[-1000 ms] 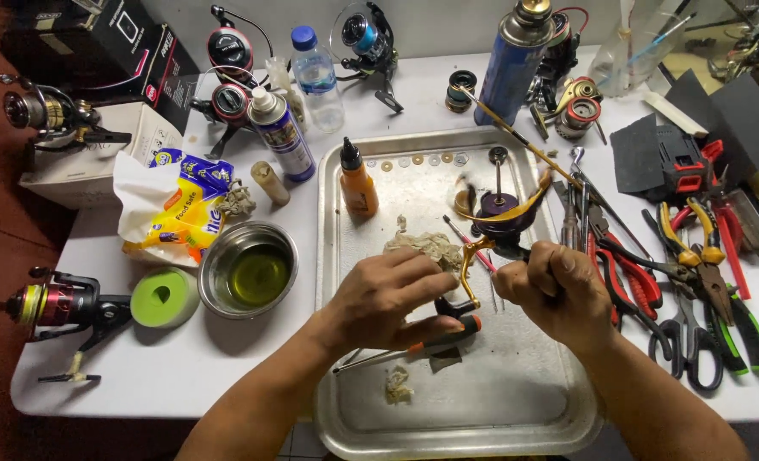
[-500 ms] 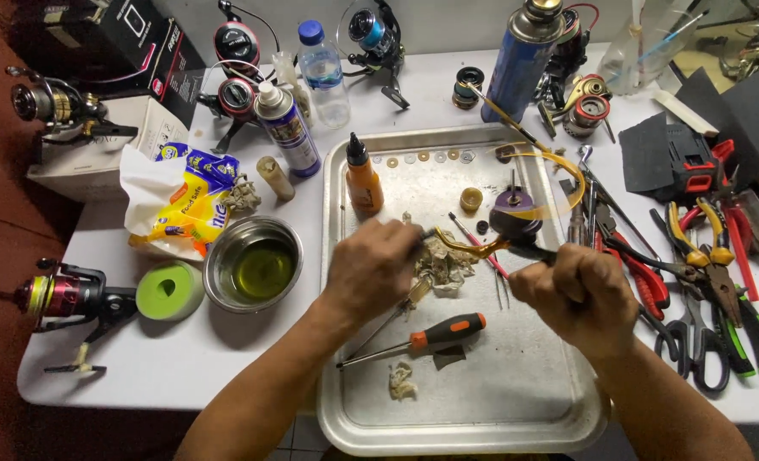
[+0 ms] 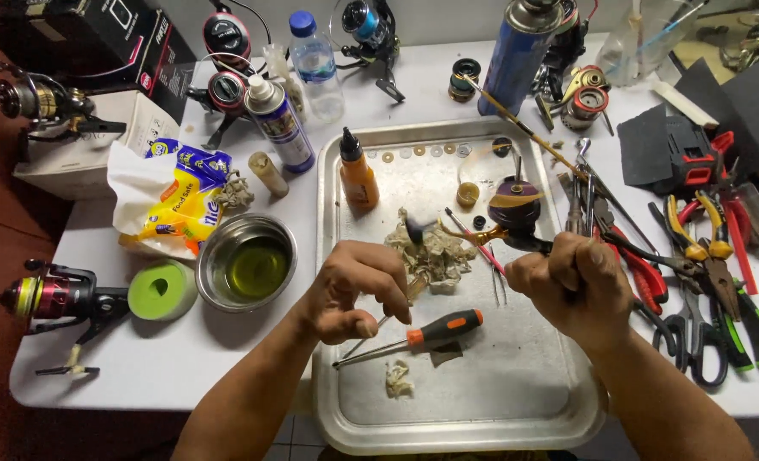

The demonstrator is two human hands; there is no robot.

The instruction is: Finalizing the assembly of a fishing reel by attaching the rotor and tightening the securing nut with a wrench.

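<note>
**Head view: both hands over the metal tray, reel part in the right**

Head view, as I see it from here: my right hand (image 3: 577, 286) is closed around a dark and gold fishing reel part (image 3: 509, 224), holding it up over the metal tray (image 3: 533, 410); the fingers are wrapped tight on its lower end; my left hand (image 3: 354, 290) hovers over the tray's left-middle, fingers curled together with the thumb and forefinger pinched, and I cannot tell whether they grip anything; just below that hand lies a screwdriver (image 3: 422, 335) with an orange and black handle, flat on the tray; between the two hands sits a crumpled wad of paper (image 3: 435, 256); an orange dropper bottle (image 3: 358, 175) stands at the tray's upper left; on the table (image 3: 183, 358) to the left, a steel bowl (image 3: 247, 263) holds yellowish liquid, beside a green roll of tape (image 3: 162, 290); pliers and cutters (image 3: 703, 256) lie to the right of the tray.
</note>
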